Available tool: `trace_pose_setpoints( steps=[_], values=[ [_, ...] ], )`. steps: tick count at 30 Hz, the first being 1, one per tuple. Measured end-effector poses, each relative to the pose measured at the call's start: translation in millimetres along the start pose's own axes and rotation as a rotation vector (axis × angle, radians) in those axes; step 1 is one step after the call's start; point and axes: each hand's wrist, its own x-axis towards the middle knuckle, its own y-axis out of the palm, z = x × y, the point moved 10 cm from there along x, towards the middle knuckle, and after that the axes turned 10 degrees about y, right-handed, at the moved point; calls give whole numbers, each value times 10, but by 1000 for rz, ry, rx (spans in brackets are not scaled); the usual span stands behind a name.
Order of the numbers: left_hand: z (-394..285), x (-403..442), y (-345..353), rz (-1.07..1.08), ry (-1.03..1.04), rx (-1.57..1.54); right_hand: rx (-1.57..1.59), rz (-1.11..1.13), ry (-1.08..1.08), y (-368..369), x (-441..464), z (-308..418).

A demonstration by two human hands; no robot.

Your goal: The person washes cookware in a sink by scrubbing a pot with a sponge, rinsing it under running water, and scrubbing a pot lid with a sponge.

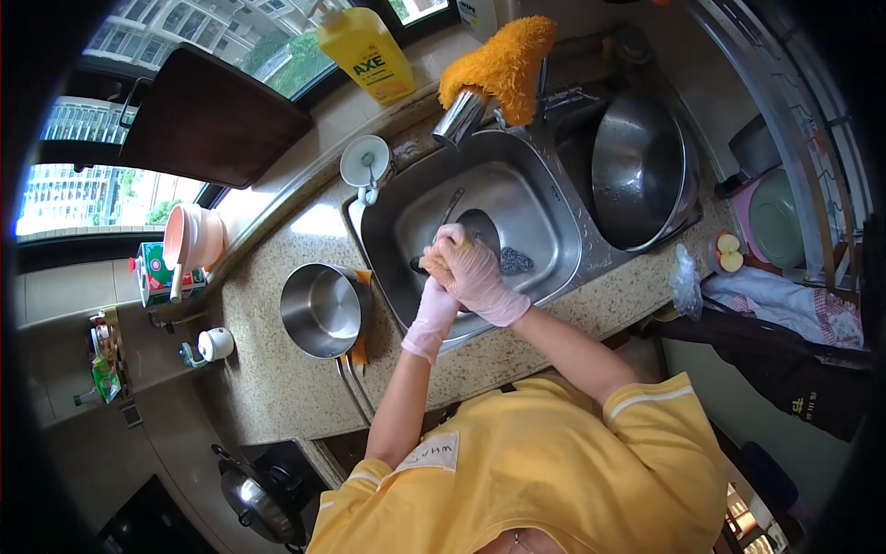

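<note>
Both my hands wear pale pink gloves and meet over the steel sink (397, 240). My left hand (437, 309) and my right hand (478, 280) are closed together around something yellowish that I cannot make out, mostly covered by the fingers. Below them in the basin lie a dark scouring pad (516, 261) and a utensil with a long handle (452, 205). The chrome faucet (460, 120), draped with an orange cloth (506, 69), points over the basin.
A steel pot (321, 310) stands on the counter left of the sink. A large steel basin (639, 171) sits in the right-hand sink. A white cup (365, 162) and yellow detergent bottle (367, 55) stand behind. Apple halves (730, 252) are at the right.
</note>
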Motion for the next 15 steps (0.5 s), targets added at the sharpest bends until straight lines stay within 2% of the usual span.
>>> trace_pose_setpoints(
  steps=[2, 4, 5, 6, 8, 9, 10, 12, 13, 15],
  values=[
    [-8, -15, 21, 87, 4, -26, -60, -126, 46, -266, 68, -15],
    [-166, -111, 126, 55, 63, -117, 261, -169, 316, -377, 222, -488],
    [-240, -130, 172, 41, 98, -164, 284, -168, 438, -400, 299, -722],
    [-191, -182, 148, 4, 59, -128, 216, -67, 516, -340, 340, -861],
    [-153, -151, 103, -50, 0, -48, 209, -14, 396, -264, 368, -629],
    [-201, -15, 51, 13, 88, -4, 40, -79, 93, -255, 363, -314],
    [80, 70, -112, 49, -82, 46, -100, -131, -63, -170, 232, -81],
    [-259, 24, -5, 4, -99, -35, -150, -46, -206, -31, 164, 127],
    [-55, 118, -178, 30, -79, 40, -142, -73, -171, -43, 239, 43],
    [-231, 114, -98, -17, -63, -51, -123, -117, -85, -21, 346, -240]
  ],
)
